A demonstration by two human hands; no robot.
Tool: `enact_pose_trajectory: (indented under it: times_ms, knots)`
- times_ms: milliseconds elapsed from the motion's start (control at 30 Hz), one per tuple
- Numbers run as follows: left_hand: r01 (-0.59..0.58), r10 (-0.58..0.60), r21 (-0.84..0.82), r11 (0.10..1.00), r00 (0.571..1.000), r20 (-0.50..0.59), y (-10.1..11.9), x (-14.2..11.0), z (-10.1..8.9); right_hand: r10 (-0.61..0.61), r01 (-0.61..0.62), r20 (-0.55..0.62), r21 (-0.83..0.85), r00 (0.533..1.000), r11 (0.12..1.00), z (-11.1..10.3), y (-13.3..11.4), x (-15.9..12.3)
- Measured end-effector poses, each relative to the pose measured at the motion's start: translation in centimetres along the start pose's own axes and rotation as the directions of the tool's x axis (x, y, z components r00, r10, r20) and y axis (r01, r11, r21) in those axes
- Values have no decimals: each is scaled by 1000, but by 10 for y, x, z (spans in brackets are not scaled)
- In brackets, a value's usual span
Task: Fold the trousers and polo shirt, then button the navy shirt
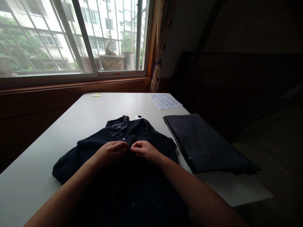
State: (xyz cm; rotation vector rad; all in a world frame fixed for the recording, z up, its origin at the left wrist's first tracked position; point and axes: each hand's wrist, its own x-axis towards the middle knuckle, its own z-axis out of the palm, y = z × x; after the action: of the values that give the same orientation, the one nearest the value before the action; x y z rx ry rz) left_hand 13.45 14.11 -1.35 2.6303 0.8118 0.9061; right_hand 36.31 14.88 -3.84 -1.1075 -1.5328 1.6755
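A dark navy button-up shirt (132,183) lies front up on the table, collar at the far end and sleeves out to the sides. Its collar (112,127) stands partly open, showing a label inside. My left hand (113,149) pinches the front placket below the collar, fingers closed on the cloth. Close beside it, nearly touching, my right hand (146,149) has thumb and forefinger pinched on the same placket. What lies right between the fingertips is too dark to make out. A pale button (123,139) shows just above my hands, another (133,205) lower down.
Right of the shirt lies a stack of folded dark cloth (196,142) on the white table (59,126). Beyond are printed sheets (164,101), a yellow note (97,94) and a small white round object (139,117). A barred window (113,37) and curtain (158,53) stand behind.
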Motion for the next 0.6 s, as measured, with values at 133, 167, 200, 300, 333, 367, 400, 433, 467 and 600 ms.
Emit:
enact_pose_trajectory:
  times_ms: [133,167,200,300,333,367,400,433,467,600]
  knots:
    - [-68,67,44,997,997,27,-8,-3,3,-15,15,2,5,1000,1000,0,1,-1]
    - [-100,97,67,993,995,38,-9,-3,4,-18,18,4,5,1000,1000,0,1,-1]
    - [-125,121,88,988,991,53,-11,-4,4,-20,20,5,4,1000,1000,-1,1,-1]
    - [-150,142,114,982,987,72,-10,-4,4,-27,27,1,1,1000,1000,-1,1,-1]
    - [-145,138,109,984,988,68,-9,-3,4,-29,29,-2,0,1000,1000,0,1,-1]
    - [-138,132,99,986,989,62,-7,-3,3,-32,32,-6,-4,999,999,0,1,-2]
    - [-131,127,86,988,990,58,-5,-2,3,-35,35,-12,-9,999,999,0,1,-2]
    - [-122,118,74,990,991,57,-4,-1,3,-37,37,-17,-16,999,999,1,1,-2]
    - [-108,104,61,992,992,65,-3,-1,3,-38,38,-21,-24,999,999,1,1,-2]
    - [-35,33,15,999,996,86,-4,1,6,-60,58,-28,-60,998,996,2,2,-2]
